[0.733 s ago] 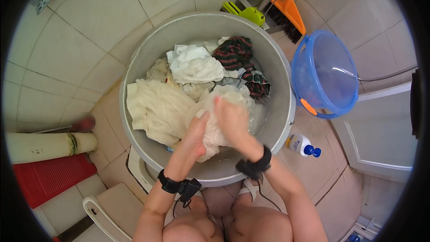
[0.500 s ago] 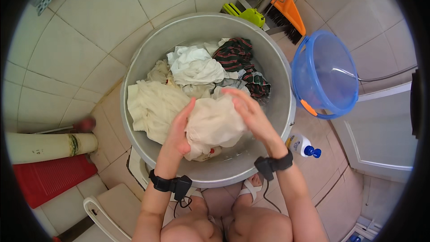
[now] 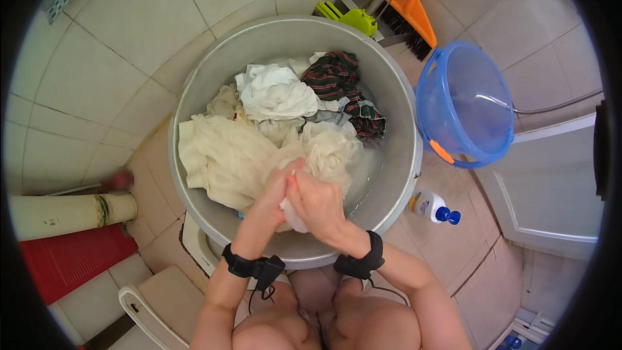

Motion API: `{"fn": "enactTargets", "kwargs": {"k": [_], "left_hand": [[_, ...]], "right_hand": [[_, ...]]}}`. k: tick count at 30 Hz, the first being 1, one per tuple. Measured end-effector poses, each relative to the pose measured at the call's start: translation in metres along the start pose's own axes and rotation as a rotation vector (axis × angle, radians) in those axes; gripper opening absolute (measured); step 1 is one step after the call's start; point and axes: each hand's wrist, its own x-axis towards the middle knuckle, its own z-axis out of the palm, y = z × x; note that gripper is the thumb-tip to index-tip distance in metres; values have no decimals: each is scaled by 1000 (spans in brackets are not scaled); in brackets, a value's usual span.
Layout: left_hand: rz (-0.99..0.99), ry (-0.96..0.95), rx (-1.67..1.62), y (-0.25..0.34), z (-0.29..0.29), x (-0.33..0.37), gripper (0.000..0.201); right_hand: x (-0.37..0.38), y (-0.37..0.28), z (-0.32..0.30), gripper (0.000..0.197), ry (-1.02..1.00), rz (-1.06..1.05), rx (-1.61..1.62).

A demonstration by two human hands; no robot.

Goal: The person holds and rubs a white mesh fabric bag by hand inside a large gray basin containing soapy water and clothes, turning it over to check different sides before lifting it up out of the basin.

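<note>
Cream cloth (image 3: 295, 218), seemingly lengthwise forward-right, fills left hand (image 3: 269, 196) and right hand (image 3: 317, 203).

Clothes (image 3: 278, 128) in tub (image 3: 398, 136), bucket (image 3: 435, 113) right, broom (image 3: 413, 18) behind — washboard (image 3: 81, 262), apparently, far left

Hands (image 3: 317, 203), spread apart a moment ago, now brought together, pale cloth (image 3: 295, 216) squeezed narrow between them

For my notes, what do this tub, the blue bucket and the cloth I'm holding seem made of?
Tub: satin grey metal, perhaps aluminium, from its dull sheen. Bucket: likely smooth plastic, being translucent. Cloth: soft fabric, bunched and creased; fibre unclear.
</note>
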Motion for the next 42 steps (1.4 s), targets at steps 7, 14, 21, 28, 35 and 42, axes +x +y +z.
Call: {"fn": "enactTargets", "kwargs": {"k": [7, 14, 21, 28, 35, 42], "left_hand": [[255, 214, 460, 64, -9, -40, 42], [481, -511, 1032, 62, -26, -26, 53], [814, -277, 1054, 16, 5, -9, 55], [477, -275, 524, 51, -8, -36, 39], [124, -213, -228, 29, -14, -8, 39], [250, 46, -226, 2, 20, -7, 28]], "right_hand": [[26, 47, -66, 40, -586, 15, 273], [65, 46, -101, 28, -727, 105, 597], [67, 34, -92, 29, -315, 584, 951], [70, 69, -79, 37, -361, 675, 1029], [58, 57, -62, 45, -365, 511, 1045], [17, -2, -11, 15, -152, -267, -107]]}}
